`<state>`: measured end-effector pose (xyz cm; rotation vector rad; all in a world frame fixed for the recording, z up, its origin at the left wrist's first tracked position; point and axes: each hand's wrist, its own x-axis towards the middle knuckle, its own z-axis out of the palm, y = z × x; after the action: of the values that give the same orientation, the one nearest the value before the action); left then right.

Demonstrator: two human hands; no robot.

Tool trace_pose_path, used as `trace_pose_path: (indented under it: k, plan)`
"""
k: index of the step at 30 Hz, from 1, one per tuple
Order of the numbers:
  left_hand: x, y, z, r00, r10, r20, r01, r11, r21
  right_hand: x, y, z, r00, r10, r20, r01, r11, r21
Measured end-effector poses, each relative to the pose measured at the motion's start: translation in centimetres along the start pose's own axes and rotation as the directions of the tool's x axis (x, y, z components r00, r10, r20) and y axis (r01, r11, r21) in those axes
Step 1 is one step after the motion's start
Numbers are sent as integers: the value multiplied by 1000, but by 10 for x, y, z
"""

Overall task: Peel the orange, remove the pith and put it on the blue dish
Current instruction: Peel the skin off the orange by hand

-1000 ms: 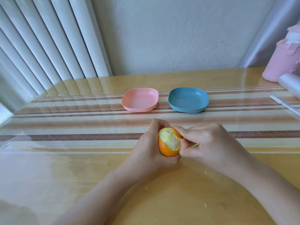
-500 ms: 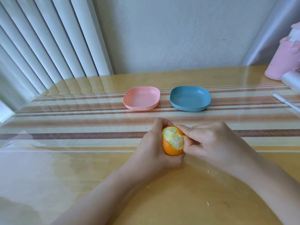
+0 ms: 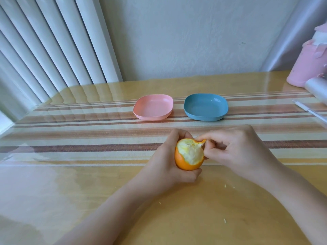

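A partly peeled orange (image 3: 188, 162) is held above the table's near half; its top shows pale pith, its lower half is still orange skin. My left hand (image 3: 168, 161) grips it from the left and underneath. My right hand (image 3: 237, 149) pinches a flap of peel (image 3: 200, 142) at the orange's upper right edge. The blue dish (image 3: 206, 114) sits behind the hands, slightly right of centre, with nothing in it.
A pink dish (image 3: 153, 113) stands left of the blue one on the striped mat (image 3: 88, 137). A pink container (image 3: 307, 68), a clear roll (image 3: 318, 88) and a white stick (image 3: 309, 110) are at the far right. Small peel crumbs (image 3: 278, 186) lie on the table.
The bare pith patch has grown. My right hand has pulled the peel flap up and to the right, away from the orange. My left hand keeps its grip.
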<state>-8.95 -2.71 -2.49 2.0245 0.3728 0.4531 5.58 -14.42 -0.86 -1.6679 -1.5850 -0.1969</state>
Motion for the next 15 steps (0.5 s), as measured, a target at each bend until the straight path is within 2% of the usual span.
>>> trace_pose_path:
  k: [2,5,7,12,15]
  plan:
    - [0,0,-1,1000,0,12,0,999,-39,-2,1,1,994,111,-23,-109,989,105]
    - [0,0,-5,1000,11,23,-9,996,-90,1,3,-2,952,308,6,-296,911,287]
    - [1,1,-8,1000,5,17,-3,994,-108,3,6,-6,926,375,34,-365,872,325]
    - [3,-1,-11,999,-45,-19,43,992,-119,1,6,-6,947,306,92,-311,949,44]
    - [3,-4,-11,996,-77,-48,73,994,-79,1,5,-2,966,257,37,-255,966,-44]
